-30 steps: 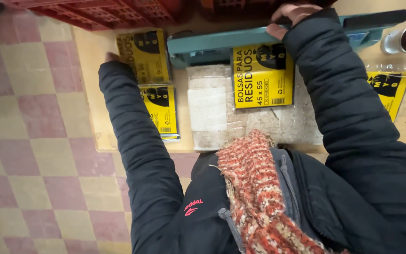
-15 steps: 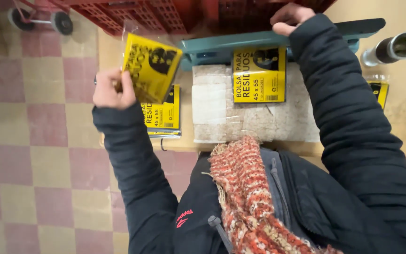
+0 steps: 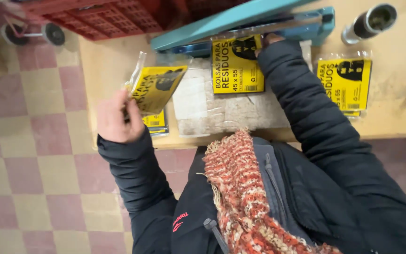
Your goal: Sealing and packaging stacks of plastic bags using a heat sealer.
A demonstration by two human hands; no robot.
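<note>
Lifted further off the tabletop (image 3: 118, 61) since half a second ago, the left hand (image 3: 113, 117) now carries its yellow packet (image 3: 158, 87) tilted at left centre of the frame, clear of the stack of packets (image 3: 156, 123) below it. That hand is clenched on the packet's lower corner, pinching the clear film. I judge the packet light, floppy and slick (thin plastic around folded bags), so a pinch at a corner lets it droop; gripping across the flat middle would hold it steadier. The right hand (image 3: 266, 40) is mostly hidden past its dark sleeve near the top centre; it rests at the upper edge of a second yellow packet (image 3: 237, 66) lying under the teal heat sealer (image 3: 240, 21), and I cannot tell whether it grips anything. A third packet (image 3: 345, 83) lies at the right, near a metal cylinder (image 3: 370, 21). Red crates (image 3: 99, 19) fill the upper left.
</note>
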